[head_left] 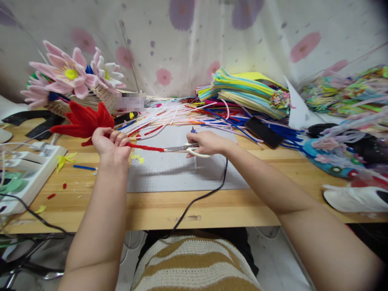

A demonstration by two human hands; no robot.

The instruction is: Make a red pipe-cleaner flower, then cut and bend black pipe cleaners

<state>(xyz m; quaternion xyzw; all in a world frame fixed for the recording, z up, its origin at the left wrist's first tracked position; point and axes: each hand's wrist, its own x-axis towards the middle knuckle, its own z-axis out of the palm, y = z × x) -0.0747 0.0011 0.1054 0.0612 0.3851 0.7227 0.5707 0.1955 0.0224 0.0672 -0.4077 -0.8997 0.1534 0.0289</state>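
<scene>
My left hand (111, 143) is closed around a red pipe-cleaner flower (87, 121), gripping it just below the petals. Its fuzzy red stem (145, 148) stretches out to the right from my fingers. My right hand (206, 143) holds a pair of scissors (178, 148) with pale handles, blades pointing left. The blade tips meet the free end of the stem; whether they are parted there I cannot tell. Both hands are above a grey cutting mat (169, 182).
Loose pipe cleaners (169, 115) lie behind the mat, with a bundle (242, 91) and a phone (263, 132) at right. Pink flowers (71, 74) stand at back left. A power strip (33, 173) sits at left, and a black cable (197, 198) crosses the mat.
</scene>
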